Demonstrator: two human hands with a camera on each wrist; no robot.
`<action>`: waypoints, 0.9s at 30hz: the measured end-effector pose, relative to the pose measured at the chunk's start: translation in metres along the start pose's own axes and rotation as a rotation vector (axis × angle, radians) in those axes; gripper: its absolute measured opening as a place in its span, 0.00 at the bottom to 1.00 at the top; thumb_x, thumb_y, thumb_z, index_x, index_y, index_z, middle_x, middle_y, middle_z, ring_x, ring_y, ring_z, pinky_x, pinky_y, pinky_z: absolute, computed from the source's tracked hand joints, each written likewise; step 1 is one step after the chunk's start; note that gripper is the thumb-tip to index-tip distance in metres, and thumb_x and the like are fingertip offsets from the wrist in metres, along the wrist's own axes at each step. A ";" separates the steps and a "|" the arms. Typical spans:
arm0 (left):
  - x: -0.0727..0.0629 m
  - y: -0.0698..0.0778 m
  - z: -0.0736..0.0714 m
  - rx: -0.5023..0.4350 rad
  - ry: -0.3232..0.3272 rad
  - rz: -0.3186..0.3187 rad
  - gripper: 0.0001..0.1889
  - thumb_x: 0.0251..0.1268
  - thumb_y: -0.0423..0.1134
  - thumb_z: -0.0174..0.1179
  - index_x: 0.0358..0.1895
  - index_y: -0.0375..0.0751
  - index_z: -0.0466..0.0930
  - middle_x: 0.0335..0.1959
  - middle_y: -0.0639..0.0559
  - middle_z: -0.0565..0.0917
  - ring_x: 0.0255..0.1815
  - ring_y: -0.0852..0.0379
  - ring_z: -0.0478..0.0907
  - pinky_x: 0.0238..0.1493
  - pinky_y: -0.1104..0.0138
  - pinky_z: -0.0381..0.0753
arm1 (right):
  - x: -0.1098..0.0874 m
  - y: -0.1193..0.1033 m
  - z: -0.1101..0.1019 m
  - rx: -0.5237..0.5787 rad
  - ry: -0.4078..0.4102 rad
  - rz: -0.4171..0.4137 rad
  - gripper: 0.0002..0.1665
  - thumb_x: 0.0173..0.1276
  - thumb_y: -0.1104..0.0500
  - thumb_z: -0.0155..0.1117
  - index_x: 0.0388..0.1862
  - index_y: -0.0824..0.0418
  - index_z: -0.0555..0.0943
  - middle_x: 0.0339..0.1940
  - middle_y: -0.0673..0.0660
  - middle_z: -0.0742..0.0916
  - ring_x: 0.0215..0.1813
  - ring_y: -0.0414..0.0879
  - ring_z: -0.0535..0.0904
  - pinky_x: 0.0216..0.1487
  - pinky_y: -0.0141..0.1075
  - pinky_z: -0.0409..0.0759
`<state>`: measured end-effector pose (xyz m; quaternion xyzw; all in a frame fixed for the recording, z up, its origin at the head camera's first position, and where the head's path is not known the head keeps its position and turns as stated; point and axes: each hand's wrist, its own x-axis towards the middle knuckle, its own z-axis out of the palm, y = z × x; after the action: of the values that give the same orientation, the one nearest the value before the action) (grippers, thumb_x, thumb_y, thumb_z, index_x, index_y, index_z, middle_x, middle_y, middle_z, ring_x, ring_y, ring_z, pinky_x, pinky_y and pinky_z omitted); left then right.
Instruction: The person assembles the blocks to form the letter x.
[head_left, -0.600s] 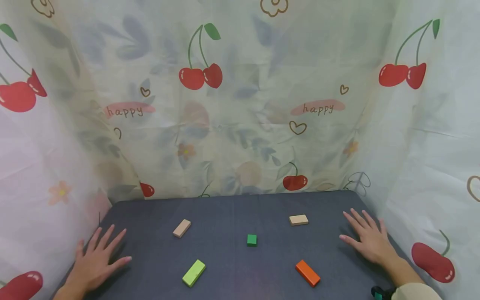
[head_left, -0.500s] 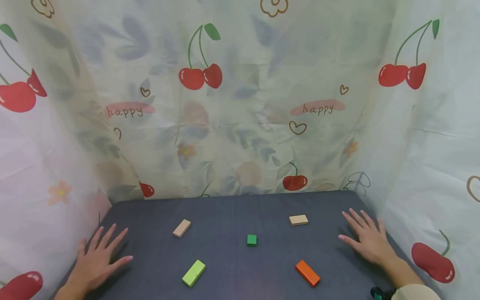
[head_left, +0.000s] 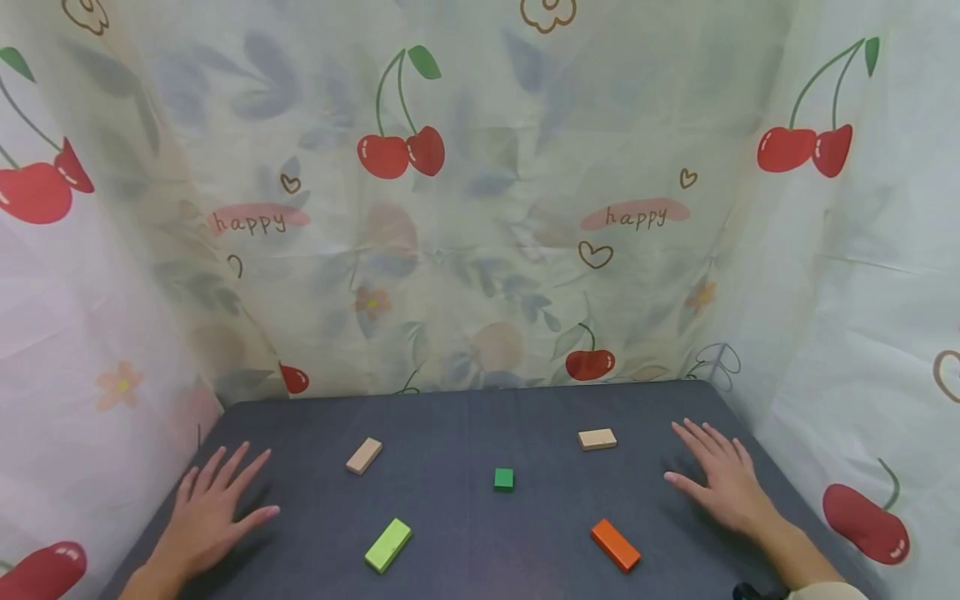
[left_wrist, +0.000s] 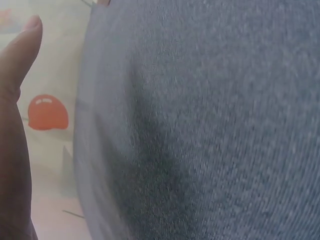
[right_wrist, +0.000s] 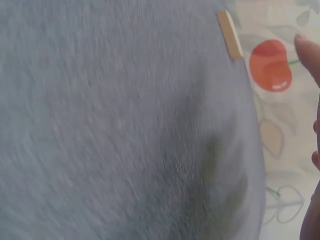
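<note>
My left hand point(head_left: 206, 512) hovers over the left side of the table with fingers spread and holds nothing. To its right lie a lime green block point(head_left: 388, 546) and, farther back, a pale wooden block point(head_left: 364, 457). On the right side, my right hand point(head_left: 720, 479) is also spread and holds nothing, its shadow falling on the cloth. Nearest to it are another pale wooden block point(head_left: 597, 440), also visible in the right wrist view, and an orange block point(head_left: 616, 546). A small green block point(head_left: 504, 480) sits near the middle.
The dark grey table point(head_left: 465, 433) has a printed curtain point(head_left: 480, 208) with cherries behind it. More of the same cloth hangs close along the left side point(head_left: 82, 308) and the right side point(head_left: 847, 333).
Both hands have moved inward over the table, the left one to the right and slightly away, the right one to the left. The blocks lie where they were.
</note>
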<state>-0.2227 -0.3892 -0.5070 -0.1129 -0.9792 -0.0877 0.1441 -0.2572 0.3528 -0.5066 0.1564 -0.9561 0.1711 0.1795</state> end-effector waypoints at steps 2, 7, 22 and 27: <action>0.001 0.002 0.000 -0.002 -0.009 -0.003 0.44 0.61 0.66 0.57 0.78 0.58 0.52 0.76 0.39 0.52 0.73 0.32 0.43 0.62 0.31 0.34 | 0.000 -0.005 0.000 0.020 0.004 -0.001 0.47 0.63 0.43 0.69 0.76 0.54 0.60 0.72 0.66 0.66 0.71 0.68 0.55 0.63 0.71 0.41; 0.004 0.009 0.000 -0.008 -0.015 0.007 0.45 0.60 0.66 0.58 0.78 0.56 0.52 0.76 0.39 0.53 0.73 0.32 0.44 0.63 0.32 0.37 | -0.002 -0.019 0.001 0.077 0.025 -0.018 0.47 0.61 0.46 0.71 0.75 0.54 0.62 0.71 0.66 0.68 0.70 0.68 0.57 0.62 0.71 0.44; 0.012 0.033 -0.002 -0.077 0.035 0.056 0.43 0.59 0.62 0.63 0.76 0.55 0.57 0.74 0.39 0.59 0.71 0.32 0.50 0.60 0.32 0.48 | -0.008 -0.047 0.000 0.154 0.016 -0.025 0.44 0.61 0.48 0.71 0.73 0.57 0.65 0.68 0.65 0.72 0.68 0.67 0.61 0.57 0.70 0.53; 0.016 0.044 -0.004 -0.100 0.060 0.079 0.43 0.58 0.61 0.64 0.75 0.55 0.59 0.73 0.40 0.62 0.71 0.32 0.52 0.59 0.33 0.51 | -0.011 -0.056 0.000 0.192 -0.005 -0.013 0.44 0.62 0.49 0.71 0.74 0.56 0.64 0.67 0.66 0.73 0.68 0.66 0.61 0.57 0.69 0.55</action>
<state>-0.2257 -0.3445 -0.4921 -0.1559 -0.9636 -0.1340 0.1708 -0.2277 0.3052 -0.4961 0.1795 -0.9347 0.2603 0.1623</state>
